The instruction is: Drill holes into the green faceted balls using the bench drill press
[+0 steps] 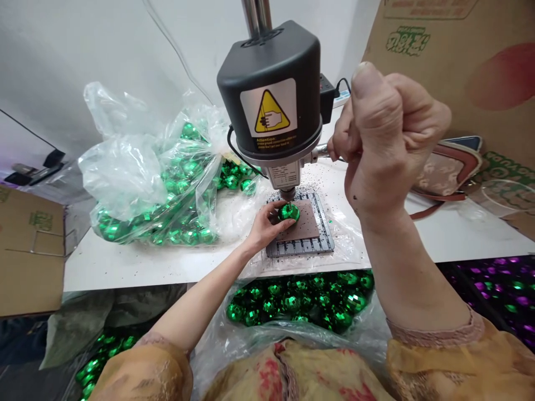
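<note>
The green faceted ball [289, 211] sits on a brown pad [309, 223], under the drill head; the fingers of the left hand [267, 225] pinch it from nine o'clock, thumb on the near side. The pad lies on a slotted metal plate [326, 236] strewn with dark specks.

At twelve o'clock stands the black-capped drill press [270, 72]; its label [270, 108] shows a hand in a yellow triangle and reads "Attention:", the finer lines too small to read. At two o'clock the right hand [384, 128] has its fingers curled round the lever [321, 151]; beyond it, a cardboard box [443, 83] bears green print.

At ten o'clock a clear bag [121, 172] holds green balls; at six o'clock, below the near edge of the counter [146, 273], plastic sheeting [267, 331] holds more; a pouch [447, 167] and clear cup [507, 197] lie towards three o'clock; bare counter shows at eight and four o'clock.
</note>
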`<action>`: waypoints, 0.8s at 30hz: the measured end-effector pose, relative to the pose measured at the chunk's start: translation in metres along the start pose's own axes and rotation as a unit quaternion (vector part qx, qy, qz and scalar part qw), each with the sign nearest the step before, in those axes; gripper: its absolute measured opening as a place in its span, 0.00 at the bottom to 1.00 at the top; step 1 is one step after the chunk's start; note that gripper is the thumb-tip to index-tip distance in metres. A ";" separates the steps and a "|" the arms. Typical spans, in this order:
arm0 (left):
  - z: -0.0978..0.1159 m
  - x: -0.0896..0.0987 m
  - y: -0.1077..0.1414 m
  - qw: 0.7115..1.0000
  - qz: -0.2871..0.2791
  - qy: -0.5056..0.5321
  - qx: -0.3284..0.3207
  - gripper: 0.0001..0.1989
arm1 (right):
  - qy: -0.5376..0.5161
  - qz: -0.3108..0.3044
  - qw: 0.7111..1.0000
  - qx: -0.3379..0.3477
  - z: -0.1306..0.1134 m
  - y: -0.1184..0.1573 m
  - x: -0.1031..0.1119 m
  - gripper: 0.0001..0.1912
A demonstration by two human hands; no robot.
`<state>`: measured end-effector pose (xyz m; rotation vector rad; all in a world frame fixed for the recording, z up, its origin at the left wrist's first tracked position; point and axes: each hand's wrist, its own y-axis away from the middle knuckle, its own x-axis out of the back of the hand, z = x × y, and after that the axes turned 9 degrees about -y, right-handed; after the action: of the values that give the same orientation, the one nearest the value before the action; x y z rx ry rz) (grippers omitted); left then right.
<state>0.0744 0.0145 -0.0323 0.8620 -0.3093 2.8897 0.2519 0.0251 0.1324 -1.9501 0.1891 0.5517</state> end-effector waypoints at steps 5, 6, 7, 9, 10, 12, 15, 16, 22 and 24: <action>0.004 -0.013 0.004 0.999 0.026 -0.011 -0.037 0.24 | 0.019 -0.009 1.000 -0.010 0.000 -0.001 0.001 0.27; 0.004 -0.016 0.004 0.999 0.025 -0.003 -0.035 0.25 | 0.027 -0.008 0.999 -0.015 -0.001 -0.002 0.001 0.27; 0.004 -0.019 0.005 0.999 0.023 0.006 -0.032 0.25 | 0.033 -0.006 0.999 -0.019 -0.002 -0.002 0.000 0.27; 0.001 -0.022 0.006 0.999 0.020 0.021 -0.028 0.26 | 0.043 -0.003 0.999 -0.023 -0.003 -0.001 0.000 0.27; 0.000 -0.024 0.006 0.999 0.020 0.027 -0.027 0.26 | 0.045 -0.003 0.999 -0.022 -0.004 0.000 0.000 0.27; -0.003 -0.025 0.007 0.999 0.021 0.031 -0.023 0.27 | 0.039 0.001 0.999 -0.015 -0.003 0.004 0.000 0.27; -0.006 -0.026 0.008 0.999 0.019 0.029 -0.021 0.28 | 0.055 0.023 0.998 -0.005 -0.001 0.013 0.004 0.30; -0.007 -0.026 0.008 0.999 0.019 0.032 -0.019 0.28 | 0.062 0.031 0.998 -0.002 0.000 0.017 0.006 0.31; -0.008 -0.030 0.008 0.996 0.014 0.086 -0.009 0.29 | 0.061 0.024 0.998 0.005 -0.001 0.031 0.014 0.32; -0.009 -0.030 0.008 0.996 0.013 0.093 -0.007 0.29 | 0.072 0.018 0.997 -0.007 -0.004 0.033 0.015 0.32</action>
<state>0.0934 0.0076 -0.0580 0.5846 -0.3230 2.9587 0.2541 0.0090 0.0998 -2.0041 0.3120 0.4368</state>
